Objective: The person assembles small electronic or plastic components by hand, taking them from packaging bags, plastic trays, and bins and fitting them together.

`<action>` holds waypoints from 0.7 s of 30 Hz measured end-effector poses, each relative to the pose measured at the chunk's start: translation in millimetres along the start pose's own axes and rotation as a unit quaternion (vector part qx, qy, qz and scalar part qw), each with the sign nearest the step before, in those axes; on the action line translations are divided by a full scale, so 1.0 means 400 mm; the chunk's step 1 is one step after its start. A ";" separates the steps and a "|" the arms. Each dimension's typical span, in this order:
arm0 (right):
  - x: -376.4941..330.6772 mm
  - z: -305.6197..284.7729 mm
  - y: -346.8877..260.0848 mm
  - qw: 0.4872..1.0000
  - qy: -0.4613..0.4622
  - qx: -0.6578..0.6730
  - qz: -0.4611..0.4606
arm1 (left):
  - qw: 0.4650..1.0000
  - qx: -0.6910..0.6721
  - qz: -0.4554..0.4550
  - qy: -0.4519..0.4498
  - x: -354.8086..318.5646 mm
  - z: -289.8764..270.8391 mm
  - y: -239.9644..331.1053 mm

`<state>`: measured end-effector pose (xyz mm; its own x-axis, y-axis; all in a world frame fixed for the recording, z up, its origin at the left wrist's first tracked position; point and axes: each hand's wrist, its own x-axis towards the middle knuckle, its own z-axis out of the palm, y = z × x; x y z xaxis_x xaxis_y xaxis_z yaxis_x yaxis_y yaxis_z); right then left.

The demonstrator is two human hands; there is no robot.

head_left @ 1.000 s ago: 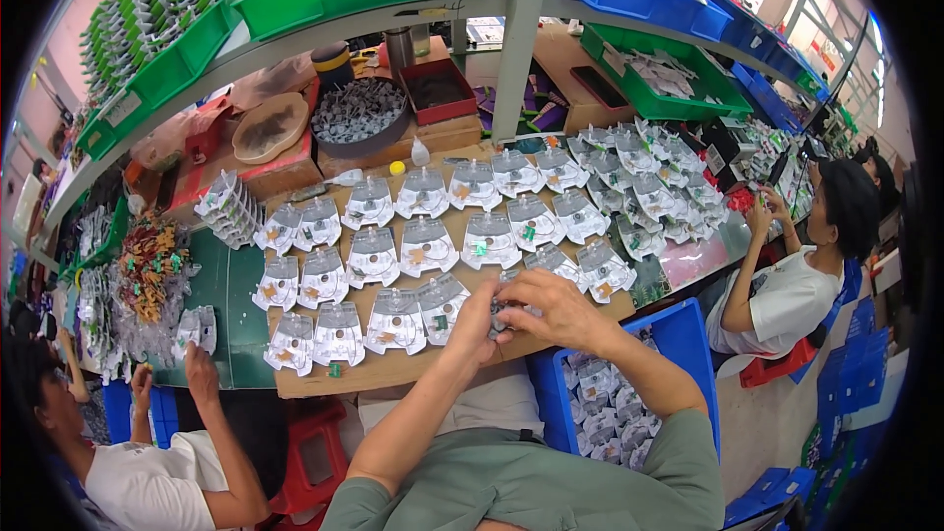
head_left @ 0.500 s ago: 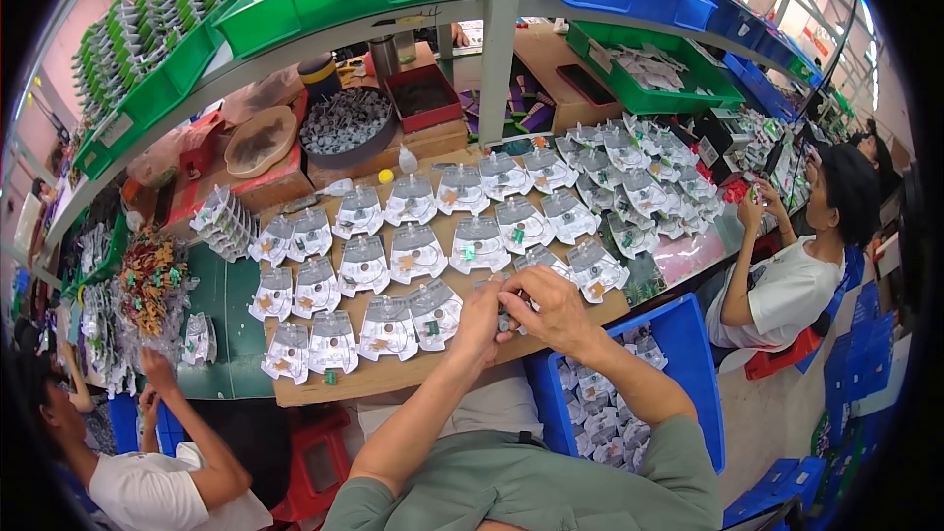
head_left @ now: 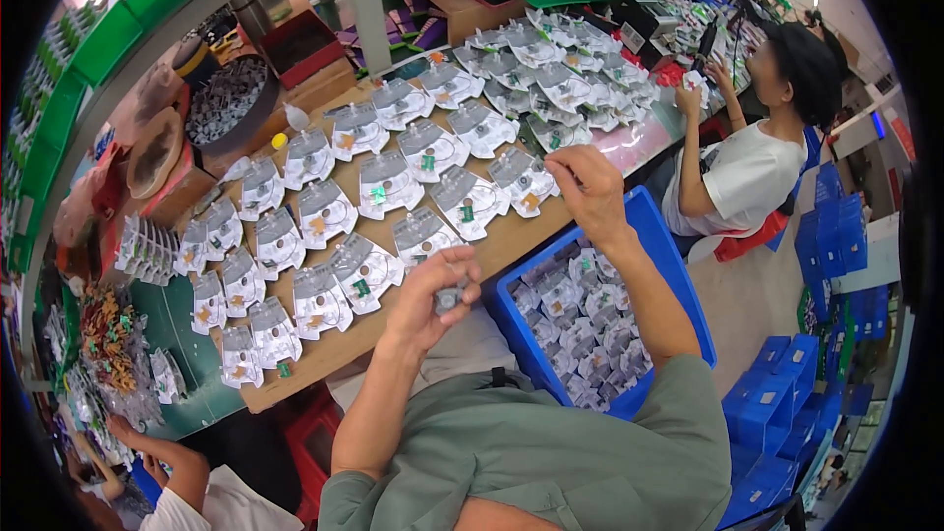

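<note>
Rows of clear-and-white plastic housings [head_left: 390, 184] lie on a brown board [head_left: 511, 254]; several carry small green or orange-brown pieces. My left hand [head_left: 423, 305], palm up, hangs over the board's front edge, with its fingers curled around small grey parts [head_left: 449, 299]. My right hand [head_left: 593, 199] is raised at the right end of the rows, beside a housing with an orange-brown piece [head_left: 531, 204]. Its thumb and fingertips are closed together, and what they hold, if anything, is hidden. One loose green piece [head_left: 284, 371] sits by the front left housings.
A blue bin [head_left: 701, 310] full of similar housings stands at my right. Piled housings [head_left: 575, 74] lie at the far right of the bench. A round tub [head_left: 272, 103] of small grey parts stands at the back left. People [head_left: 757, 162] work on both sides.
My hands were together over the board's front edge; now they are apart. The right hand has gone up and right, while the left keeps the grey parts. The view has turned and tilted.
</note>
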<state>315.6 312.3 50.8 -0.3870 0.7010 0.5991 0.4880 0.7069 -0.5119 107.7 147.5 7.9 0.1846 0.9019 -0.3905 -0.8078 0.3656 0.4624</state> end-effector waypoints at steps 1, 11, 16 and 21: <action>-0.023 0.003 0.037 0.998 -0.004 -0.044 -0.033 | 0.999 -0.019 -0.034 -0.015 -0.004 -0.002 -0.019; -0.055 0.073 -0.001 0.998 -0.047 0.025 -0.023 | 0.994 0.066 -0.080 -0.037 -0.027 -0.005 -0.089; -0.036 0.164 -0.026 0.970 -0.083 -0.065 -0.217 | 0.995 0.059 -0.071 -0.027 -0.036 -0.021 -0.101; -0.059 0.195 0.003 0.952 -0.116 -0.093 -0.268 | 0.997 0.044 -0.061 0.012 -0.058 -0.057 -0.098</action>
<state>264.2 303.8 -12.0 -0.7715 0.2612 0.5802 0.2929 0.9553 -0.0406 122.5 107.0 -19.2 0.2642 0.8439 -0.4670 -0.7274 0.4923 0.4780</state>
